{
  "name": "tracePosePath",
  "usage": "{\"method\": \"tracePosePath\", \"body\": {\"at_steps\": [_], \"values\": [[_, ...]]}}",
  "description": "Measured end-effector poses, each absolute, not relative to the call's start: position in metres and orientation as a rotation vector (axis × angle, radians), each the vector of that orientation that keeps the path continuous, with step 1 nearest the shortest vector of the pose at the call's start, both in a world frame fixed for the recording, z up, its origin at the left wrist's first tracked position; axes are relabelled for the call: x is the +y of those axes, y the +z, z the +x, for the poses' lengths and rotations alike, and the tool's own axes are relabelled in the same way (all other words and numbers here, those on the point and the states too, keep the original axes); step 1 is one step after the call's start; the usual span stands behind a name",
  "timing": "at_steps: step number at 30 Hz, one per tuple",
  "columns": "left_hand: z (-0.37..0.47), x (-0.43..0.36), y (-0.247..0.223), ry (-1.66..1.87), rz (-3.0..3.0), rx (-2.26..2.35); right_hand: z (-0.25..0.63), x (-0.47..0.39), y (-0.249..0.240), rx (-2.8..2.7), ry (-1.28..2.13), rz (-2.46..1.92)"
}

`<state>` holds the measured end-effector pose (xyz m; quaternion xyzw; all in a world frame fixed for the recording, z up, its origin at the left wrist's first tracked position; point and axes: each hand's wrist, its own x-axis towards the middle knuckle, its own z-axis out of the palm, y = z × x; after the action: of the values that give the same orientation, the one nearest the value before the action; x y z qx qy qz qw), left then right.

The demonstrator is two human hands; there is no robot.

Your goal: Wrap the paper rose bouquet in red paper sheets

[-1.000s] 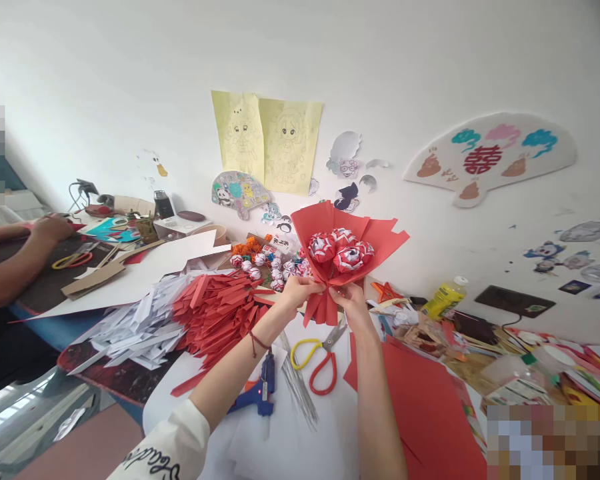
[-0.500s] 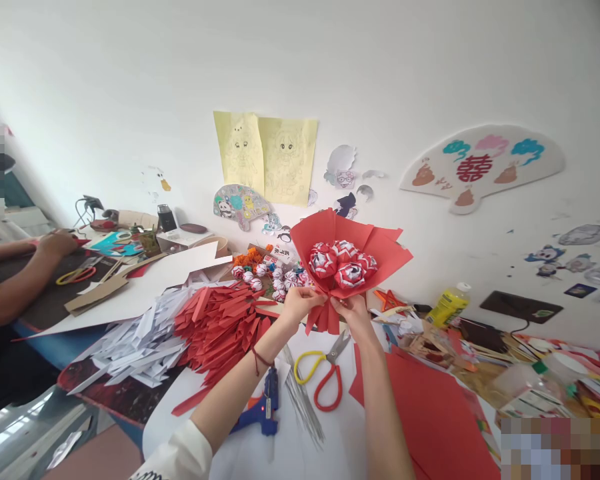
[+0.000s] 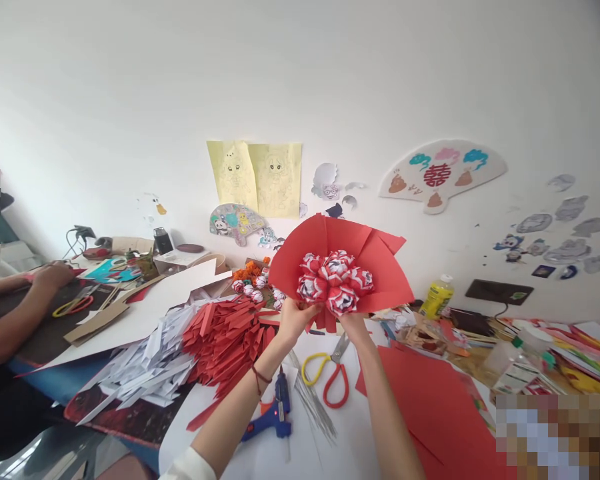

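Note:
Several red-and-white folded paper flowers [image 3: 336, 270] sit inside a red paper wrapper [image 3: 343, 233], forming a bouquet. My left hand [image 3: 299, 316] grips the gathered base of the bouquet from the left. On the other side my right hand [image 3: 353, 323] holds the base too, its fingers mostly hidden behind the wrapper. Below the bouquet, scissors [image 3: 330, 372] with one yellow and one red handle lie on white paper. Thin wires [image 3: 314, 403] lie beside them, and a blue glue gun [image 3: 276, 413] rests near my left forearm.
Left of my arms are piles of red paper strips [image 3: 225, 340] and white paper strips [image 3: 147, 367]. Red sheets [image 3: 425, 407] lie at right, with a yellow bottle [image 3: 437, 297] behind. A co-worker's hand [image 3: 55, 273] is at far left, near other scissors [image 3: 73, 305].
The bouquet has tipped toward me, so its flowers face the camera more and the wrapper looks wider. The view has shifted somewhat. Both hands keep hold of the base.

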<state>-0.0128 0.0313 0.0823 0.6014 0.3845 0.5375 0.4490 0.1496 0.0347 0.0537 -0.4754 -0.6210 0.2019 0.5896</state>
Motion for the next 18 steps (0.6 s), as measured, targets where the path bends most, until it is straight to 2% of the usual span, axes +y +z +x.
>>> {"method": "tracePosePath", "body": {"at_steps": [6,14,18], "values": [[-0.018,0.020,0.083,1.232,1.516,0.908,0.138,0.013,0.052,-1.306,0.671,-0.881],[-0.034,0.001,0.073,1.203,1.507,0.929,0.130,-0.015,0.047,-1.238,0.822,-0.858],[-0.052,-0.014,0.069,1.311,1.492,0.925,0.127,-0.036,0.054,-1.230,0.878,-0.898]]}}
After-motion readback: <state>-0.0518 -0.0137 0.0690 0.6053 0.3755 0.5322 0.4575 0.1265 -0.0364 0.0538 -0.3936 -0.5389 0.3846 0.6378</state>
